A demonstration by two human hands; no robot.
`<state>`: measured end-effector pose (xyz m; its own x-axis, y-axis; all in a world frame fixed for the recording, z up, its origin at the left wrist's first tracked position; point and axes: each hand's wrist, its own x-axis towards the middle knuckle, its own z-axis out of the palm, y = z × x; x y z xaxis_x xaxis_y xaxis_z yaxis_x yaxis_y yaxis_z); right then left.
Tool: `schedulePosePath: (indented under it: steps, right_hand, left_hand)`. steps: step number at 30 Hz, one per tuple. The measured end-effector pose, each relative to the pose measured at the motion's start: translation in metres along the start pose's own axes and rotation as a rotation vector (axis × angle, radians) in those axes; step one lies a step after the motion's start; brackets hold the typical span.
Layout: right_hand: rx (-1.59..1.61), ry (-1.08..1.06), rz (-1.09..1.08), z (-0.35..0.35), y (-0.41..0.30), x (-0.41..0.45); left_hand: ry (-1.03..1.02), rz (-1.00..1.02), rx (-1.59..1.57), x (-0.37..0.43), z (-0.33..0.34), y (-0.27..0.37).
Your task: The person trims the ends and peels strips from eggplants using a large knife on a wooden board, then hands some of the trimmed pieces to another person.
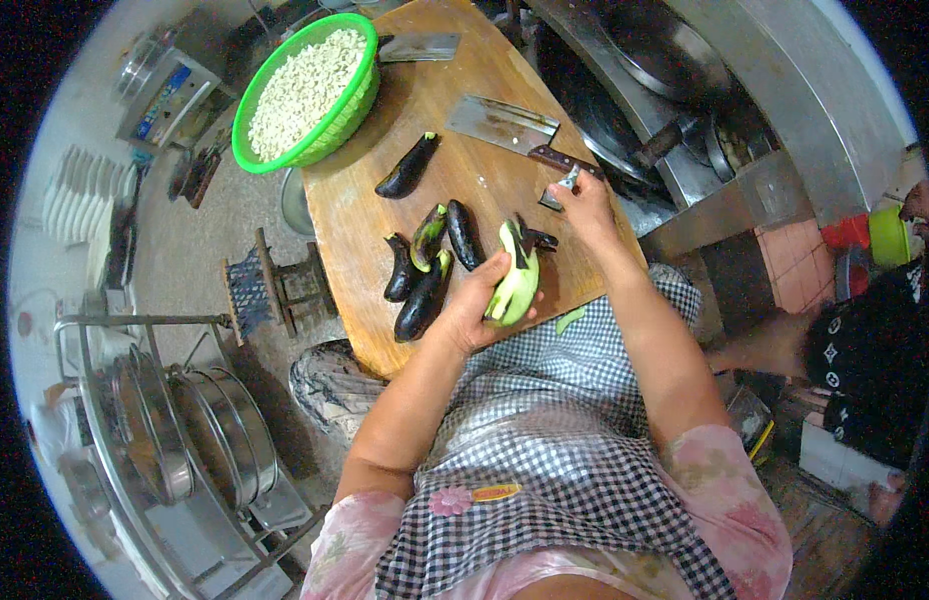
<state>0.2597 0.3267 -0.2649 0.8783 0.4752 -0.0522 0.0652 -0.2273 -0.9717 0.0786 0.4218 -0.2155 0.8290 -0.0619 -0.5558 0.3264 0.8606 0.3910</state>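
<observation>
My left hand (479,300) holds a partly peeled eggplant (518,289), its pale green flesh showing beside dark strips of skin, over the near edge of a wooden board (509,82). In my right hand (588,206), to the right of the eggplant and apart from it, is a small peeler (560,187). Several dark eggplants lie left of my left hand, one of them (464,234) close to it. Another eggplant (407,166) rests farther up the board. Dark peel (543,240) lies behind the held eggplant. A strip of green peel (570,321) is on my checked apron.
A cleaver (502,124) lies beyond my right hand, and a second cleaver (427,47) near the far end. A green basket (243,135) of pale, small pieces stands at the far left. Metal pans are at the right. Another person (862,360) is at the far right.
</observation>
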Motion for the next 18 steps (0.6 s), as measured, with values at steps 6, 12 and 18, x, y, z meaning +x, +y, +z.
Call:
schedulePosePath:
  steps: [6, 12, 18]
  right_hand:
    - [0.303, -0.185, 0.037, 0.012, -0.044, -0.052]
    - [0.176, -0.368, 0.029, 0.014, -0.038, -0.051]
    - [0.359, -0.114, 0.276, 0.020, -0.028, -0.021]
  left_hand:
    - [0.158, 0.057, 0.133, 0.013, -0.005, 0.017]
    - [0.147, 0.012, 0.250, 0.012, 0.005, 0.019]
    - [0.160, -0.069, 0.258, -0.005, 0.026, 0.017]
